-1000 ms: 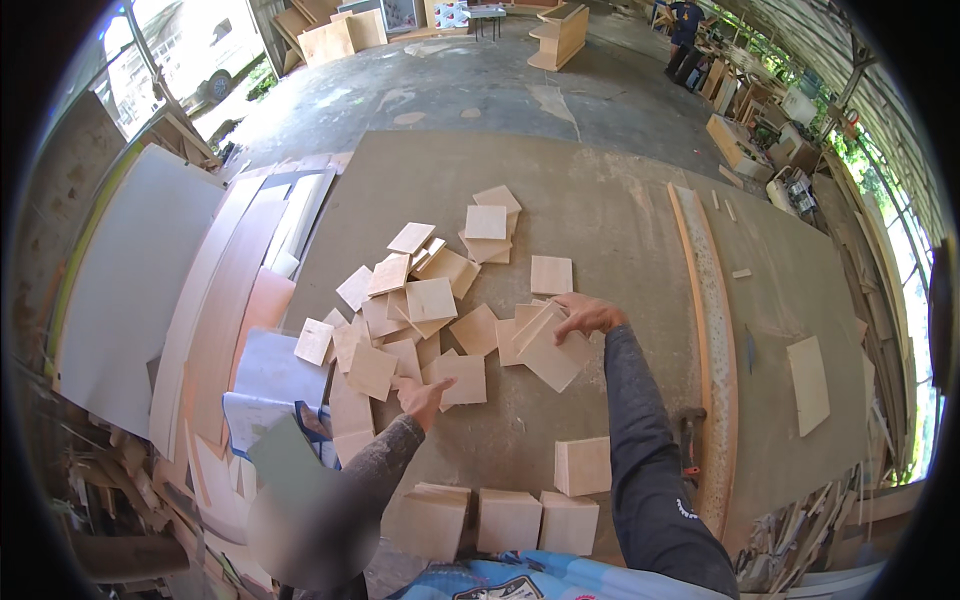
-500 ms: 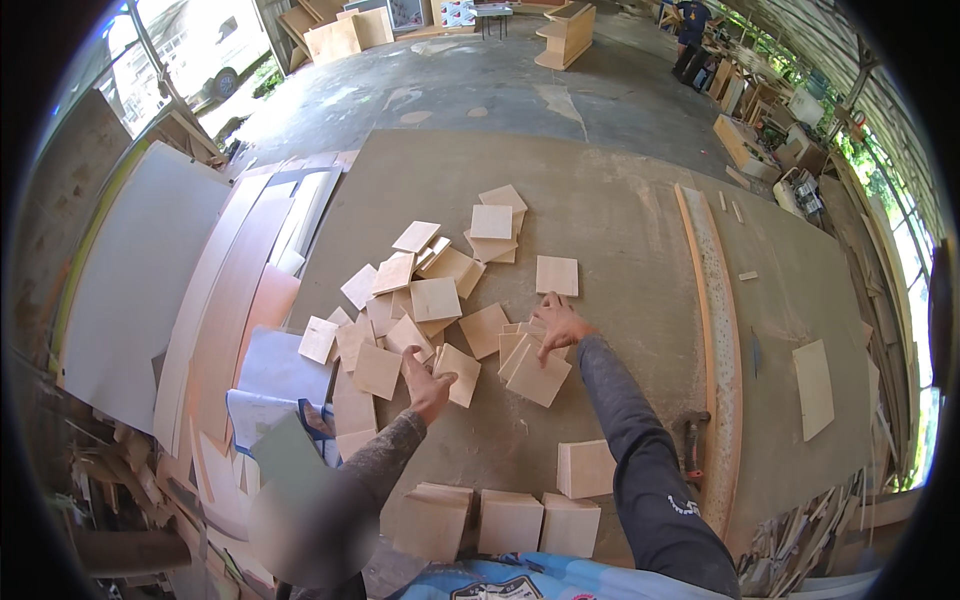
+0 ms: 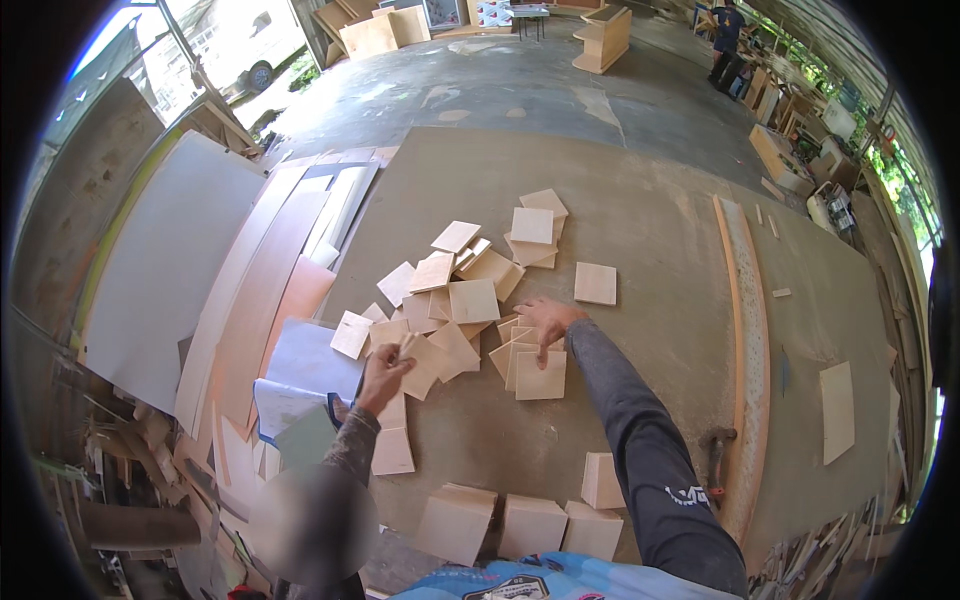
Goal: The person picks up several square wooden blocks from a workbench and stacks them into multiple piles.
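Thin, pale wooden squares (image 3: 473, 300) lie in a loose, overlapping heap on a large brown board. At the heap's near left edge, my left hand (image 3: 380, 378) is closed, pinching wooden squares seen nearly edge-on; how many cannot be made out. To the right, my right hand (image 3: 552, 318) grips a fanned stack of squares (image 3: 541, 378), its thumb on the top face and its fingers over the far side. A single square (image 3: 596, 284) lies beyond the right hand. Closest to my body stand several neat stacks (image 3: 457, 522) of the same squares.
A long narrow wooden strip (image 3: 742, 370) runs along the right, with a hammer (image 3: 716, 460) beside it. Open papers (image 3: 300, 405) and long panels (image 3: 245, 290) lie on the left. A white van stands outside; another person (image 3: 727, 40) is far right.
My left hand has moved left and now pinches squares at the heap's edge. My right hand has shifted left across the board, and its stack has turned straighter. The whole view has shifted slightly.
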Available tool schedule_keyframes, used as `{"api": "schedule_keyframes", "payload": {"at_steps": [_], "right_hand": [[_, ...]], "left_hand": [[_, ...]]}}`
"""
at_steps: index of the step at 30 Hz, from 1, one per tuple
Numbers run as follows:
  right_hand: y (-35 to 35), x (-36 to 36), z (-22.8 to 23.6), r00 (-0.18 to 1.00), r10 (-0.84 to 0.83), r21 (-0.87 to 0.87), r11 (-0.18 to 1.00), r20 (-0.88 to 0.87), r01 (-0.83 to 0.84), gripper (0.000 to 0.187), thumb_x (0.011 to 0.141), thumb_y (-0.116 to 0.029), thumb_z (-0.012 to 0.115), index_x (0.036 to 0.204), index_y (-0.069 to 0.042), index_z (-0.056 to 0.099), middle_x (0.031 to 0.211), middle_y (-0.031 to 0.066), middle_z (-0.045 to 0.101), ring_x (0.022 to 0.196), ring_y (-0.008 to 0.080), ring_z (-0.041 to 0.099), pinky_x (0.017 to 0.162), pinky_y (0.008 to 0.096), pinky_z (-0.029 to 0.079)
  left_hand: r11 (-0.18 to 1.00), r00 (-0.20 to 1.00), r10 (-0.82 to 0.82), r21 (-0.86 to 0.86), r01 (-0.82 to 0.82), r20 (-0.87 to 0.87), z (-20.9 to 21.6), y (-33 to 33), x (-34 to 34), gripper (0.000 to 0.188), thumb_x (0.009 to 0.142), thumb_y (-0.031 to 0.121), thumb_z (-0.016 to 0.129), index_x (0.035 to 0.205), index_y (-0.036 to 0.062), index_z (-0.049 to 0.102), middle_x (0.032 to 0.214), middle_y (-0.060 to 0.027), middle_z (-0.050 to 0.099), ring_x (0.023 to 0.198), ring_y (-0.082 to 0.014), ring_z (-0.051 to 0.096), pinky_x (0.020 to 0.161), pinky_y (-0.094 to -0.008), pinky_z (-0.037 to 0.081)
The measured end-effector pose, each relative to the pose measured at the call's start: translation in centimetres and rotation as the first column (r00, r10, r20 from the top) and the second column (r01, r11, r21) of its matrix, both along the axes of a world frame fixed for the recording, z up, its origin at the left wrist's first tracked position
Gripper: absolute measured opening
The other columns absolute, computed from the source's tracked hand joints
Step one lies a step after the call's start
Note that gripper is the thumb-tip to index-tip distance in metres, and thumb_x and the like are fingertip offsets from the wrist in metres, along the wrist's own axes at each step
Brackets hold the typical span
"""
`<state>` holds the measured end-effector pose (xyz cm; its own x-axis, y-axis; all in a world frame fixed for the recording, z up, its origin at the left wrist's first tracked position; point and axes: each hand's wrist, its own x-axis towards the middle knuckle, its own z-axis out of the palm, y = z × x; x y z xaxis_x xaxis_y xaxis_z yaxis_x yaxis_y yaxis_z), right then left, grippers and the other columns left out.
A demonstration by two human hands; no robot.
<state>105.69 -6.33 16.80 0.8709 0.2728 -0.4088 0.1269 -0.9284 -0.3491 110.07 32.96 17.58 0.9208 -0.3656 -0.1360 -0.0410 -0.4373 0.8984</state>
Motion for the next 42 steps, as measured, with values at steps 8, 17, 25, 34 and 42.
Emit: {"api": "schedule_keyframes", "payload": {"at_steps": [8,17,25,34,42], "right_hand": [[2.4,-3.6,3.7,0.999,-0.022,0.063,0.998,-0.029,0.024,0.1,0.043,-0.04,0.095,0.124,0.001,0.053,0.123,0.0219,0.056,0.118,0.0371,0.056,0.096,0.0443,0.049],[7.1,-4.4,7.7,0.971,0.204,0.168,0.96,0.121,-0.223,0.077,0.049,-0.021,0.087,0.114,0.0,0.051,0.11,0.0193,0.063,0.109,0.0365,0.062,0.091,0.0426,0.052],[10.8,0.1,4.1,0.917,0.325,0.095,0.93,0.231,-0.354,0.112,0.042,-0.018,0.086,0.142,0.0,0.04,0.14,0.0172,0.048,0.126,0.0399,0.049,0.105,0.0428,0.046],[14.6,0.8,5.3,0.895,0.409,-0.167,0.909,0.178,-0.382,0.119,0.041,-0.027,0.091,0.146,-0.003,0.04,0.139,0.019,0.05,0.136,0.0389,0.042,0.116,0.047,0.033],[13.3,-6.1,3.2,0.81,0.446,-0.114,0.892,0.381,-0.437,0.074,0.056,-0.018,0.085,0.122,-0.003,0.056,0.115,0.0118,0.058,0.099,0.0287,0.064,0.08,0.0368,0.054]], "left_hand": [[0.775,0.851,-0.426,0.609,0.168,0.307,-2.0,3.3,5.9,0.094,0.052,0.036,0.094,0.133,0.0123,0.053,0.138,-0.0175,0.042,0.135,-0.0391,0.031,0.109,-0.0638,0.026],[0.736,0.806,-0.515,0.632,0.242,0.291,3.2,-0.8,0.8,0.109,0.045,0.035,0.095,0.138,0.0067,0.046,0.121,-0.0151,0.055,0.12,-0.0376,0.051,0.101,-0.0522,0.038],[0.727,0.868,-0.446,0.654,0.207,0.22,3.7,-2.4,-6.6,0.06,0.07,0.013,0.079,0.123,0.0027,0.052,0.11,-0.0191,0.062,0.1,-0.0393,0.064,0.086,-0.0485,0.051],[0.873,0.959,-0.04,0.476,-0.103,0.28,5.9,2.5,-6.8,0.061,0.072,0.015,0.082,0.124,0.0021,0.053,0.111,-0.0219,0.066,0.105,-0.0422,0.063,0.089,-0.0477,0.049],[0.962,0.908,0.033,0.233,-0.142,0.417,7.4,0.3,-8.4,0.073,0.073,0.007,0.081,0.136,0.0077,0.043,0.108,-0.0218,0.067,0.103,-0.0414,0.064,0.088,-0.0472,0.05]]}}
